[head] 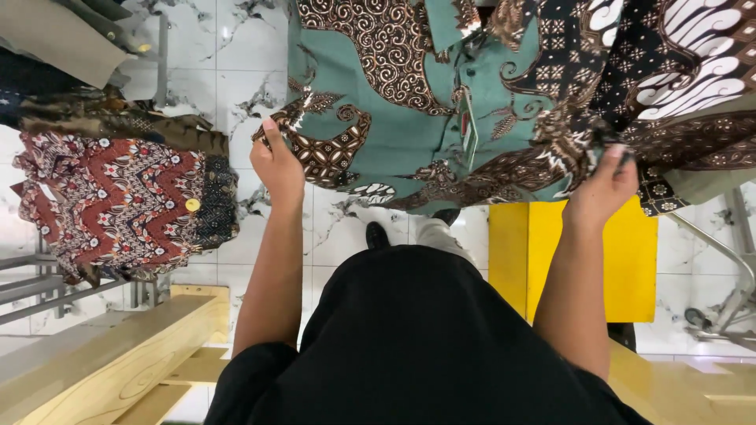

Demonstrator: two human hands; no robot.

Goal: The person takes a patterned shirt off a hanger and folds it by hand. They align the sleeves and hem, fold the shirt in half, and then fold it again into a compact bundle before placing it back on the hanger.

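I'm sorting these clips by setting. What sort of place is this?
Probably a clothing shop. Both hands hold up a green patterned shirt with a tag, more patterned garments hang on a metal rack, and the floor is marble tile.

From my remote view, the teal batik shirt [409, 118] runs off the top edge, so I cannot see its collar or hanger. My right hand [602, 189] has its fingertips buried in folds of cloth, hiding its grip. A dark patterned garment [677, 71] is cut off at the right edge. My black top [409, 346] hides most of the shoes [376, 234] below.
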